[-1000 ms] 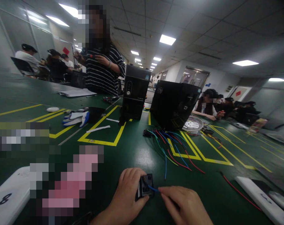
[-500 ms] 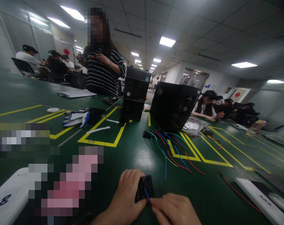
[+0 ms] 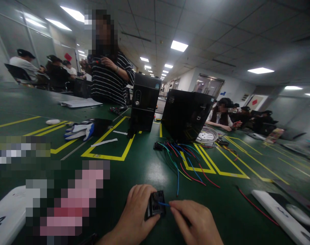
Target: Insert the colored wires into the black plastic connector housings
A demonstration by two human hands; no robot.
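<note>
My left hand (image 3: 139,211) grips a small black connector block (image 3: 158,199) by its left side, low in the middle of the view, thumb at the near edge and fingers at the far edge. Between the thumb and forefinger of my right hand (image 3: 192,217) is a short blue wire (image 3: 164,203). Its far end meets the face of the block; whether it sits inside a slot I cannot tell. Past my hands, a second black block (image 3: 158,146) lies on the green table with several red, blue and green wires (image 3: 180,163) fanning toward me.
Two black computer cases (image 3: 144,102) stand behind the wires, near a white round basket (image 3: 206,135). Gloves (image 3: 80,131) lie at the left. A loose red wire (image 3: 257,207) and a white numbered case (image 3: 275,211) are at the right. A person in a striped top (image 3: 109,80) stands across the table.
My right hand has moved slightly right and up, turning the blue wire from steep to nearly level. My left hand still holds the block. The whole view has shifted a little.
</note>
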